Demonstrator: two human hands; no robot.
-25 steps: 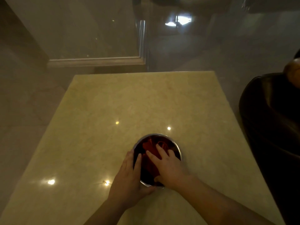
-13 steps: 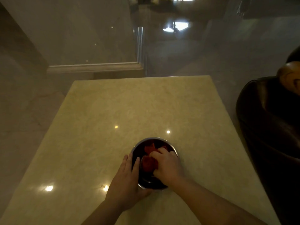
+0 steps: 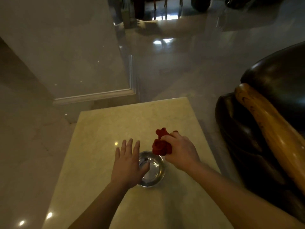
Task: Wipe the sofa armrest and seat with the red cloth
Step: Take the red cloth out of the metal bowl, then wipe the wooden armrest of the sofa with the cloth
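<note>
While you stand over the pale marble table (image 3: 102,129), the dark leather sofa (image 3: 257,138) fills the right side of your view, with its rounded armrest nearest the table and a glossy wooden rail (image 3: 270,129) running along the top of it. Polished floor (image 3: 189,66) stretches beyond the table's far edge, and a wall with a white skirting board (image 3: 94,95) stands to the left. On the table in front of you sits a small steel bowl (image 3: 156,172), shiny inside with nothing red in it. Your left hand (image 3: 127,164) lies flat and spread, fingers straight, with the thumb side over the bowl's left rim; it grips nothing. Your right hand (image 3: 180,152) is closed in a fist around the red cloth (image 3: 160,145), which is bunched into a wad and held in the air just above the bowl's far right edge. One twisted end of the cloth sticks up past your knuckles. The cloth is well apart from the sofa.
</note>
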